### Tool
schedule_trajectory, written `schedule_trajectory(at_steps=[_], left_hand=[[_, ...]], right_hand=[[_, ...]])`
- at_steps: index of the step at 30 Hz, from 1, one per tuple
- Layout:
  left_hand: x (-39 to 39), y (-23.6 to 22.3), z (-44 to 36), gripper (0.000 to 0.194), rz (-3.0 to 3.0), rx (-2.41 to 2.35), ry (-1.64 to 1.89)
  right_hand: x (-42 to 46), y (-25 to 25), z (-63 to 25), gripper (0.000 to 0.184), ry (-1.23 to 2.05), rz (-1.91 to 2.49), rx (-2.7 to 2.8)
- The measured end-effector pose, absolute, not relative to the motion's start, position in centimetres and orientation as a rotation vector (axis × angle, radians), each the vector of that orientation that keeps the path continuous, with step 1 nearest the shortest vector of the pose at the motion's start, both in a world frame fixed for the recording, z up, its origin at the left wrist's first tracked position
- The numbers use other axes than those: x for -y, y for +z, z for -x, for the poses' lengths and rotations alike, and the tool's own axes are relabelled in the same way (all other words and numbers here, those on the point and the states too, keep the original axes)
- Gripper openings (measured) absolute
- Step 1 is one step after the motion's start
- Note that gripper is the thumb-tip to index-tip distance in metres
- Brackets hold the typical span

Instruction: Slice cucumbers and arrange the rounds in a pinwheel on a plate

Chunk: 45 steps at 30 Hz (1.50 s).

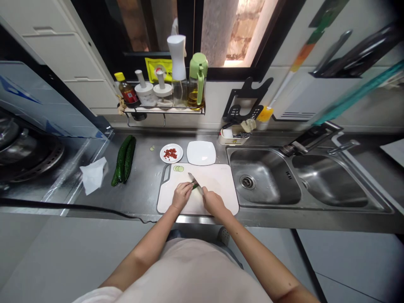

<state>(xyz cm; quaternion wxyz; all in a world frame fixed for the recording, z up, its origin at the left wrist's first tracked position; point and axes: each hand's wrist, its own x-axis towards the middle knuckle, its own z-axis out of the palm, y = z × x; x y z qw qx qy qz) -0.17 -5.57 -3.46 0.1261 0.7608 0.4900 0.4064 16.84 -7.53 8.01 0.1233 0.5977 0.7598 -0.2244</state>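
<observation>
A white cutting board [221, 181] with a grey handle lies on the steel counter in front of me. My right hand [213, 203] is closed round the handle of a kitchen knife [193, 177], whose blade slants up and left over a short green piece of cucumber [195, 185]. On the left of that piece, my left hand [182, 195] presses its fingers against it, close to the blade; the fingers partly cover it. A few pale cucumber slices [178, 168] rest near the board's upper left corner.
Behind the board stand a white plate [201, 153] and a smaller plate [163, 154] with chopped red bits. Whole cucumbers [128, 158] and a white tissue [94, 174] lie to the left. A double sink [268, 204] is on the right. Bottles fill a rack [164, 110] at the back.
</observation>
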Motion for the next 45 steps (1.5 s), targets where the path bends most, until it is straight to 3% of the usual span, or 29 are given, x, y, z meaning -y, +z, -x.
schedule_trajectory(at_steps=[45], left_hand=[[5.5, -3.3, 0.1, 0.026, -2.209, -1.408, 1.198]], right_hand=[[8.5, 8.4, -16.9, 0.037, -0.680, -1.698, -2.139]])
